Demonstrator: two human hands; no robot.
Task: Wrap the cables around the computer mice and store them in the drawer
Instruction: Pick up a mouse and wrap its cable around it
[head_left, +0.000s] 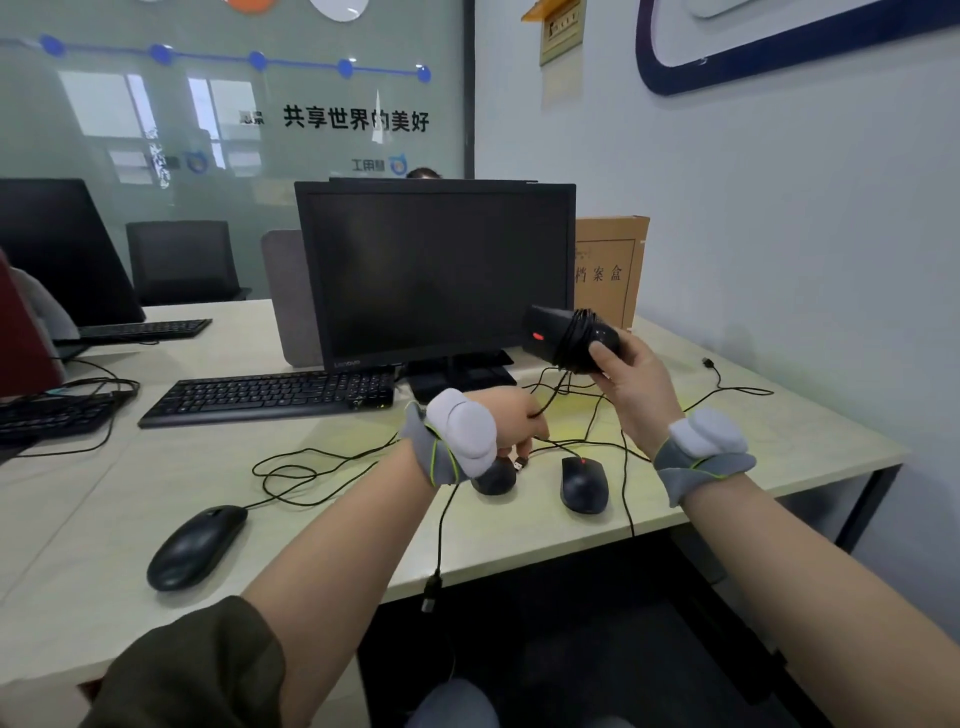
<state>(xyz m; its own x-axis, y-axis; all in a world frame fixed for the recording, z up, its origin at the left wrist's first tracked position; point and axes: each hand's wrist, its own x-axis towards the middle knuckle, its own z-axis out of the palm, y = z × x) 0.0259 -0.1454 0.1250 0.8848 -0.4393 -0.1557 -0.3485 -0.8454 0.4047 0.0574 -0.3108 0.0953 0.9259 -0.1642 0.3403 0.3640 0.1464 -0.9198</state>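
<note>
A pale worktop (130, 483) is running to its front edge, one USB plug (430, 595) dangling over it. A Lenovo-branded monitor (436, 270) is standing behind. The right hand (631, 387) is gripping a cable-wrapped mouse (571, 335) aloft; the left hand (511, 415), fingers curled, is pinching its cable (550, 397). Three mice are lying below.

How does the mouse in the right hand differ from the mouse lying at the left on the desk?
The held mouse is lifted above the desk in the right hand, with cable wound around its middle; the left desk mouse lies flat, its cable loose across the desk. The held mouse shows a red wheel; the other shows none. Both are black and wired.
</note>
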